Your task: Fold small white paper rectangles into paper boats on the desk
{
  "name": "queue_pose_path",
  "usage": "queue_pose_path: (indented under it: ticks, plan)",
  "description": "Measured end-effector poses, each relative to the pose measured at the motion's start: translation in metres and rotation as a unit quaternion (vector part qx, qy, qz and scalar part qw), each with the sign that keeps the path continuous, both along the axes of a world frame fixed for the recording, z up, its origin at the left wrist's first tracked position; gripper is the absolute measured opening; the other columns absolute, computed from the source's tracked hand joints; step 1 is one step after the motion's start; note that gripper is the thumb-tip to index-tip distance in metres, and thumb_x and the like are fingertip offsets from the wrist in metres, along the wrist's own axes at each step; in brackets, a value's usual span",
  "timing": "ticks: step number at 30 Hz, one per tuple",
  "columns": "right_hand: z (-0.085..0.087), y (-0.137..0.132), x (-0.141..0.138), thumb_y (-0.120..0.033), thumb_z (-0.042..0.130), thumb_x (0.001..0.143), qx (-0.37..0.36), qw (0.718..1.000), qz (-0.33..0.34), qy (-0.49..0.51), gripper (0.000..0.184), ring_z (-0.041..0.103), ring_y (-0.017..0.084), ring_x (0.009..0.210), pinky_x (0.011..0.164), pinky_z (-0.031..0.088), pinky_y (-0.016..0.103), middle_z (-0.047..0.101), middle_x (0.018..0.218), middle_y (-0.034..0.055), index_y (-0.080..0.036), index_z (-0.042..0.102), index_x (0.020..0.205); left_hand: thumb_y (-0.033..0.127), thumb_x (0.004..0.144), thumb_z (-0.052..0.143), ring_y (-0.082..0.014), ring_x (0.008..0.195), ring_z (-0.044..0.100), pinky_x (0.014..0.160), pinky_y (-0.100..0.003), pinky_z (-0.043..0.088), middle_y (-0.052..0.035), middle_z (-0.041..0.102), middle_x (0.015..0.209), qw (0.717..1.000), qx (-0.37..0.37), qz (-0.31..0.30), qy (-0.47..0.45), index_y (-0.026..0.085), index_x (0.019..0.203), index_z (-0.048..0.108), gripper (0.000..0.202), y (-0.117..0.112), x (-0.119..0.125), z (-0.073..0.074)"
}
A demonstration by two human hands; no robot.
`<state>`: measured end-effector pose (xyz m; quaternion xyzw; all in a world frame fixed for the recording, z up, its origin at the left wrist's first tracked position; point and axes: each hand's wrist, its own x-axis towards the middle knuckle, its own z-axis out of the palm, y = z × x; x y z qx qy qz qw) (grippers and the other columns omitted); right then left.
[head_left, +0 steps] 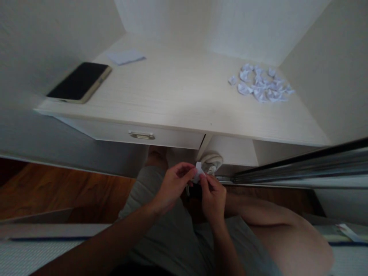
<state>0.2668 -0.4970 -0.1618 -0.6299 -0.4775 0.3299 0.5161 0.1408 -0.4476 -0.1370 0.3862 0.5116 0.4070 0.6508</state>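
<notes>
Between my two hands, in front of the desk edge and above my lap, is a small white strip of paper (198, 171). My left hand (177, 184) pinches it from the left with thumb and forefinger. From the right, my right hand (213, 195) grips its lower end. One end of the paper sticks up past the fingertips and looks bent or folded. On the right of the desktop lies a loose pile of small folded white paper pieces (263, 84). A flat white sheet of paper (126, 57) rests at the back left.
A dark-screened phone (80, 82) lies at the left of the white desk (172, 92). Below the desktop are a drawer with a metal handle (142, 135) and an open shelf (232, 149). A pale shoe (212, 163) shows behind my hands. A dark rail (301, 165) runs along the right.
</notes>
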Motion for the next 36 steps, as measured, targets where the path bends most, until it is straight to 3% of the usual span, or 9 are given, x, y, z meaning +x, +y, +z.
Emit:
queue_pose_path:
  ticks: [7, 14, 20, 25, 29, 36]
  plan:
    - [0.001, 0.005, 0.003, -0.037, 0.059, 0.098, -0.037, 0.996, 0.002, 0.085, 0.031, 0.064, 0.017, 0.072, 0.069, 0.050, 0.027, 0.072, 0.078, 0.0032, -0.016, 0.079, 0.086, 0.035, 0.078, 0.083, -0.0106, 0.063, 0.058, 0.057, -0.020, 0.046, 0.0000, 0.067, 0.074, 0.999, -0.012, -0.051, -0.014, 0.016, 0.085, 0.071, 0.023, 0.010, -0.004, -0.010]
    - [-0.012, 0.005, 0.007, -0.044, 0.060, 0.097, -0.065, 0.985, 0.010, 0.159, 0.037, 0.060, 0.015, 0.067, 0.064, 0.049, 0.026, 0.068, 0.074, 0.0028, -0.015, 0.076, 0.080, 0.034, 0.077, 0.084, -0.0117, 0.061, 0.058, 0.052, -0.021, 0.043, -0.0029, 0.071, 0.078, 0.994, -0.046, -0.093, -0.024, 0.016, 0.095, 0.075, 0.026, 0.018, -0.003, -0.016]
    - [-0.018, 0.010, 0.009, -0.046, 0.058, 0.098, -0.056, 0.983, -0.005, 0.177, 0.036, 0.067, 0.019, 0.077, 0.072, 0.055, 0.030, 0.074, 0.085, 0.0063, -0.016, 0.079, 0.093, 0.036, 0.075, 0.086, -0.0106, 0.059, 0.057, 0.057, -0.023, 0.047, -0.0005, 0.067, 0.074, 0.990, -0.064, -0.105, -0.066, 0.015, 0.091, 0.073, 0.029, 0.027, -0.002, -0.019]
    - [-0.006, 0.013, 0.007, -0.035, 0.066, 0.095, -0.027, 0.988, -0.034, 0.149, 0.022, 0.072, 0.021, 0.090, 0.087, 0.056, 0.035, 0.079, 0.096, 0.0059, -0.021, 0.083, 0.096, 0.035, 0.078, 0.085, -0.0097, 0.056, 0.057, 0.057, -0.023, 0.048, 0.0018, 0.064, 0.068, 0.988, -0.070, -0.105, -0.084, 0.016, 0.090, 0.070, 0.027, 0.030, -0.006, -0.014]
    - [0.001, 0.015, 0.005, -0.031, 0.065, 0.096, -0.013, 0.989, -0.055, 0.138, 0.021, 0.074, 0.022, 0.092, 0.089, 0.056, 0.036, 0.081, 0.098, 0.0055, -0.022, 0.084, 0.099, 0.037, 0.083, 0.081, -0.0122, 0.059, 0.062, 0.059, -0.025, 0.052, 0.0005, 0.067, 0.070, 0.985, -0.079, -0.115, -0.105, 0.017, 0.095, 0.068, 0.028, 0.027, -0.003, -0.010]
    - [0.005, 0.014, 0.010, -0.029, 0.069, 0.094, -0.006, 0.981, -0.018, 0.193, 0.018, 0.075, 0.023, 0.103, 0.097, 0.056, 0.039, 0.082, 0.109, 0.0051, -0.026, 0.084, 0.103, 0.042, 0.086, 0.078, -0.0083, 0.056, 0.060, 0.057, -0.021, 0.051, 0.0026, 0.065, 0.073, 0.983, -0.060, -0.114, -0.128, 0.017, 0.092, 0.066, 0.029, 0.026, 0.005, -0.011]
